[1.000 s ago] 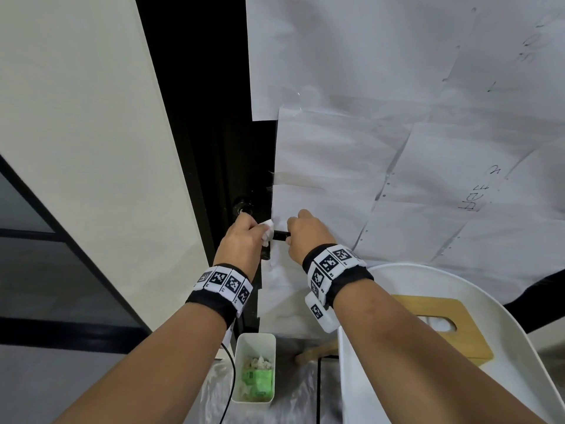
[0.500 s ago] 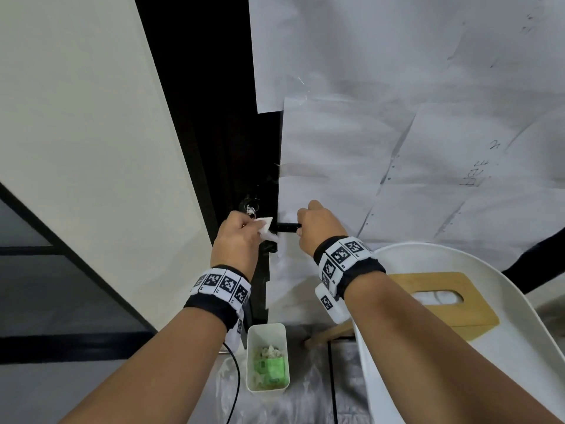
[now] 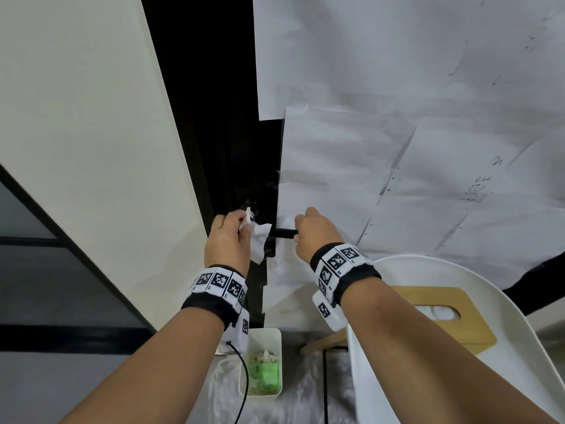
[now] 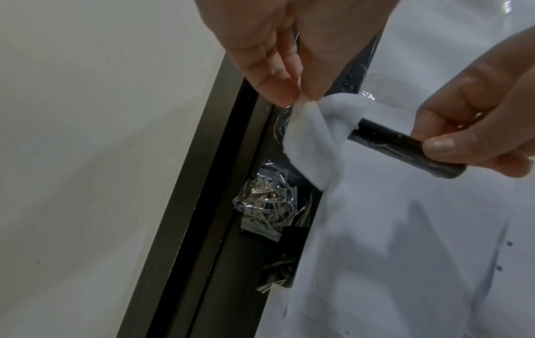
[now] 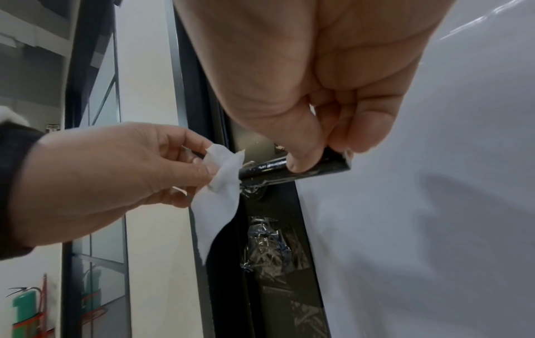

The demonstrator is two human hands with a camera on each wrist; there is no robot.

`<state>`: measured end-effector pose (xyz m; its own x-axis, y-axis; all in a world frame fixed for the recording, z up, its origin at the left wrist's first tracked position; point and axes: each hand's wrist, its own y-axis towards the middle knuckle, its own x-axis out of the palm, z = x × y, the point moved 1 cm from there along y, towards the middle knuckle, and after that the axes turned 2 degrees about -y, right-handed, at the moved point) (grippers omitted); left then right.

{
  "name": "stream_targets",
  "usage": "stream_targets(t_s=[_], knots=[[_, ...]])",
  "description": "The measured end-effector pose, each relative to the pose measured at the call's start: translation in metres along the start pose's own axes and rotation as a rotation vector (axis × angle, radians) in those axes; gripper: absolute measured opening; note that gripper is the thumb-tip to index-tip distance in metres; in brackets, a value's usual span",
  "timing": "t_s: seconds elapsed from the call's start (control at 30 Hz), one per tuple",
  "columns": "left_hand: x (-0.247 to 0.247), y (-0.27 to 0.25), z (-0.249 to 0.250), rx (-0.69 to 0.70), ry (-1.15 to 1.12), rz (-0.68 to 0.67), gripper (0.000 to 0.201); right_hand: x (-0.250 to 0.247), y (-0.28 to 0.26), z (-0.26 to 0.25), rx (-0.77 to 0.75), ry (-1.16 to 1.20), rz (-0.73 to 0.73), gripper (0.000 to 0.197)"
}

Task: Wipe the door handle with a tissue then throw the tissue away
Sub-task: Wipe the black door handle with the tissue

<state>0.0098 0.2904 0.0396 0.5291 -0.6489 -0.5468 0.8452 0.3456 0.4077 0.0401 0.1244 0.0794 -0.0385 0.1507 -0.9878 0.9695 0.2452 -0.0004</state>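
Observation:
A black lever door handle (image 3: 283, 233) (image 4: 402, 146) (image 5: 278, 169) sticks out from a dark door covered with white paper sheets. My right hand (image 3: 308, 232) (image 4: 469, 128) (image 5: 315, 157) pinches the handle's free end between thumb and fingers. My left hand (image 3: 227, 240) (image 4: 292, 91) (image 5: 185, 164) pinches a white tissue (image 3: 259, 241) (image 4: 314, 135) (image 5: 222, 180) by its top. The tissue is draped against the handle's inner end near the door, and its lower part hangs loose.
A small white bin (image 3: 275, 335) with green and white waste stands on the floor below the handle. At the right a white round table (image 3: 519, 316) carries a wooden tissue box (image 3: 464, 332). A cream wall (image 3: 91, 133) stands on the left, and a dark door frame (image 3: 198, 87) beside the handle.
My left hand has drawn back slightly to the left, and the tissue now hangs unfolded from its fingers beside the handle's base. My right hand keeps its hold on the handle's end.

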Motion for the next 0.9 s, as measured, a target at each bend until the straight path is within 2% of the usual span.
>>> stream_targets(t_s=[0.07,0.13,0.2,0.27,0.37,0.47,0.53,0.6,0.7,0.73,0.8,0.87,0.9], knots=[[0.002,0.001,0.002,-0.024,-0.031,0.025,0.029,0.0,0.0,0.002,-0.017,0.0,-0.005,0.008],[0.001,0.0,0.003,-0.024,-0.027,0.048,0.025,0.0,0.001,0.003,-0.034,0.0,-0.005,0.007],[0.0,-0.001,0.003,0.026,-0.007,0.049,0.016,0.0,0.001,0.003,-0.04,0.004,-0.004,0.008],[0.001,-0.002,0.002,0.096,0.009,0.034,0.016,0.0,0.0,0.003,-0.048,0.0,0.003,0.009],[0.006,-0.006,0.003,0.157,0.026,-0.036,0.023,-0.001,0.0,0.004,-0.055,0.001,0.01,0.01],[0.01,-0.008,0.003,0.12,0.003,-0.088,0.022,-0.001,0.0,0.005,-0.061,-0.002,0.006,0.012],[0.011,-0.006,0.008,0.088,0.097,-0.154,0.022,-0.001,0.0,0.005,-0.063,-0.005,0.006,0.012],[0.012,-0.006,0.013,0.128,0.196,-0.21,0.025,-0.001,0.0,0.005,-0.065,-0.004,0.009,0.012],[0.017,-0.006,0.014,0.128,0.252,-0.19,0.005,0.0,0.0,0.005,-0.072,-0.005,0.014,0.011],[0.018,-0.006,0.012,0.128,0.279,-0.162,0.012,0.0,0.0,0.005,-0.072,-0.004,0.014,0.011],[0.02,-0.005,0.01,0.132,0.245,-0.193,0.005,0.0,0.0,0.006,-0.071,-0.003,0.011,0.011],[0.017,-0.004,0.011,0.198,0.278,-0.186,0.018,0.0,0.001,0.006,-0.073,-0.002,0.005,0.01],[0.016,-0.003,0.013,0.21,0.296,-0.187,0.018,-0.001,0.001,0.006,-0.076,-0.002,0.001,0.01]])
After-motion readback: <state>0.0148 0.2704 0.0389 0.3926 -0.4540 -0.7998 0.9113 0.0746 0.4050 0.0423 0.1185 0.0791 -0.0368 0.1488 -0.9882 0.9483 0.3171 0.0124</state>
